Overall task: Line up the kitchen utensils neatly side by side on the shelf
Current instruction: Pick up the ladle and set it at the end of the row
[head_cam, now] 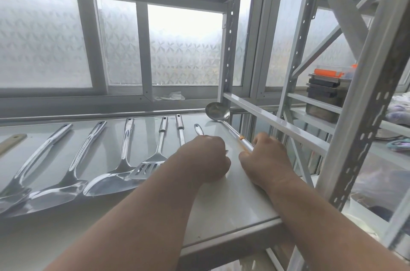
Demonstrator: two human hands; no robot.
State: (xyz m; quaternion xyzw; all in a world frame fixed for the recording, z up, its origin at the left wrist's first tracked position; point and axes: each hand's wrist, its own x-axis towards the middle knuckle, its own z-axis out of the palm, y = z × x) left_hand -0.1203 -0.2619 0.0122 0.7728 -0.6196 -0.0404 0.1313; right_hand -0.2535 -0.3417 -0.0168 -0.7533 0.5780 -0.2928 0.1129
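Several steel utensils lie side by side on the white shelf (233,199), handles pointing away: a spoon (37,159), two wide turners (73,173) (117,173) and a slotted turner (153,159). A further handle (180,128) runs under my left arm. My left hand (208,157) is closed over a small utensil whose handle tip (199,129) sticks out beyond the knuckles. My right hand (264,157) grips the handle of a ladle (218,112), whose bowl rests at the shelf's back right corner, slanting across the row.
A wooden handle (12,140) pokes in at the far left. A rail (111,114) runs along the shelf's back edge, with frosted windows behind. Metal uprights (366,115) and a side bar (277,124) bound the right. Stacked containers (326,93) sit on the neighbouring rack.
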